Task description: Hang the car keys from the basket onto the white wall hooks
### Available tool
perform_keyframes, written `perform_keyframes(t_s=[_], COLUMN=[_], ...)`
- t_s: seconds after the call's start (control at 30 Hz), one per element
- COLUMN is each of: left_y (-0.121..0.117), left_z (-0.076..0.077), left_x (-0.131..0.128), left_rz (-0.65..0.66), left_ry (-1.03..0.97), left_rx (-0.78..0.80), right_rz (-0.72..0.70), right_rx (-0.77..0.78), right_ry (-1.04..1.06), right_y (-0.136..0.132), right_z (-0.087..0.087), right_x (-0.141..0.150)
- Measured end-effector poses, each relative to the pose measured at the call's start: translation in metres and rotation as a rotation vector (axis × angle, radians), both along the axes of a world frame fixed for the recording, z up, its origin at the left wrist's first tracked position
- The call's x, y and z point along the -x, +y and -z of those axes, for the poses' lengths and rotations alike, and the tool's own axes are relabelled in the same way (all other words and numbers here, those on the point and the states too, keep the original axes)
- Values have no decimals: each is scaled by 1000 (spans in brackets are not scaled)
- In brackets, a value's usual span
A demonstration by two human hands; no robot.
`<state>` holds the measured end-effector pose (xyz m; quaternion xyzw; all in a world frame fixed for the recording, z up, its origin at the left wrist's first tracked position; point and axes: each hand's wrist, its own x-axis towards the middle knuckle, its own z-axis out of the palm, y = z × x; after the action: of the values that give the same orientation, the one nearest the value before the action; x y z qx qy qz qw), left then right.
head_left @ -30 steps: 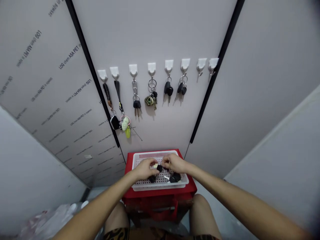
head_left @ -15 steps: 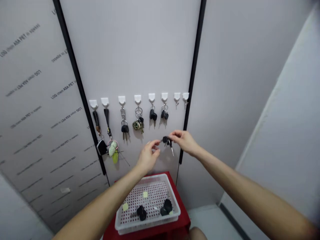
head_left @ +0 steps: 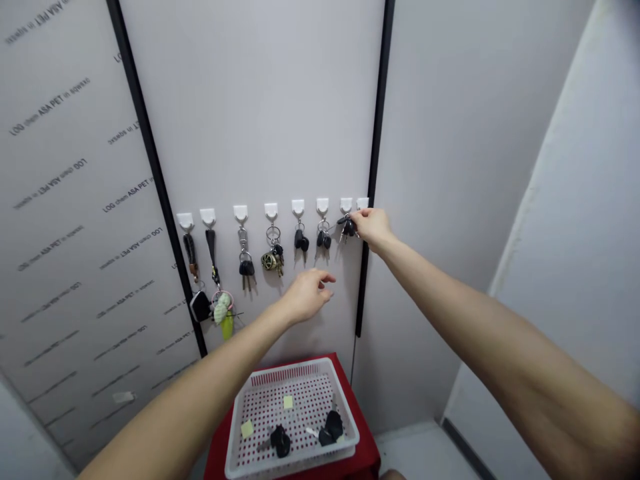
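Note:
My right hand point(head_left: 373, 227) pinches a bunch of black-headed keys point(head_left: 349, 227) just under the seventh white hook point(head_left: 346, 205) from the left. Whether their ring sits on that hook I cannot tell. Below and to the left, my left hand point(head_left: 311, 293) is held off the wall with its fingers apart and nothing in them. Nearest to it on the wall hang black keys point(head_left: 324, 239) on the sixth hook point(head_left: 323, 205) and another black pair point(head_left: 301, 240) on the fifth. The last hook point(head_left: 363, 202) is partly covered by my right hand.
Further left hang a brass-coloured fob with keys point(head_left: 271, 261), a clip with keys point(head_left: 247, 267) and two strap keyrings. Below, a white perforated basket point(head_left: 235, 437) on a red stool point(head_left: 367, 447) holds black keys point(head_left: 280, 441), more keys point(head_left: 333, 427) and yellow notes point(head_left: 288, 402).
My right hand has carried the keys up from below the hooks to the seventh hook. My left hand has come away from the keys and its fingers are apart.

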<state>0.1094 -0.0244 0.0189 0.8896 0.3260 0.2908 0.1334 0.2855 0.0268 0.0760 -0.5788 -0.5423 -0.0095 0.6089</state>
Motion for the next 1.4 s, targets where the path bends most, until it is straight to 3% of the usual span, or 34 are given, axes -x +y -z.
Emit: perform_keyframes(t_s=[0.17, 0.23, 0.3, 0.37, 0.4, 0.43, 0.5, 0.53, 0.57, 0.63, 0.7, 0.8, 0.87, 0.97, 1.1, 1.23, 1.33, 1.4], left_y=[4, 5, 5, 2, -1, -5, -14, -18, -22, -26, -27, -24, -21, -19, -15, -9, -4, -1], left_z=[26, 45, 73, 108, 126, 143, 172, 182, 190, 199, 202, 203, 204, 204, 197, 182, 162, 142], left_x=[14, 22, 33, 45, 51, 56, 64, 66, 67, 68, 69, 71, 71, 67, 56, 45, 33, 21], left_rz=[-24, -27, -41, -67, -77, -84, -72, -49, -18, 25, 18, -46, -76, -107, -68, -115, -133, -68], left_ry=[42, 50, 69, 128, 170, 216, 311, 355, 395, 464, 521, 573, 542, 333, 17, -196, -346, -416], left_rx=[92, 145, 209, 281, 319, 356, 412, 421, 418, 381, 352, 370, 390, 416, 507, 625, 662, 627], right_rz=[108, 138, 156, 97, 9, -116, -509, -674, -746, -729, -681, -677, -648, -624, -686, -653, -641, -625], right_rx=[69, 6, -91, -80, 5, 131, 507, 640, 728, 816, 834, 844, 865, 840, 711, 717, 674, 589], right_ry=[40, 34, 1, -88, -162, -260, -548, -719, -862, -1072, -1184, -1204, -1130, -933, -631, -327, -142, -45], right_y=[1, -5, -15, -31, -40, -51, -73, -82, -90, -98, -98, -92, -87, -79, -71, -69, -69, -69], right_z=[8, 17, 34, 63, 81, 102, 146, 167, 187, 217, 235, 244, 245, 243, 229, 209, 189, 169], right_x=[-2, -3, 0, 10, 17, 26, 45, 54, 62, 73, 79, 81, 81, 82, 81, 74, 65, 56])
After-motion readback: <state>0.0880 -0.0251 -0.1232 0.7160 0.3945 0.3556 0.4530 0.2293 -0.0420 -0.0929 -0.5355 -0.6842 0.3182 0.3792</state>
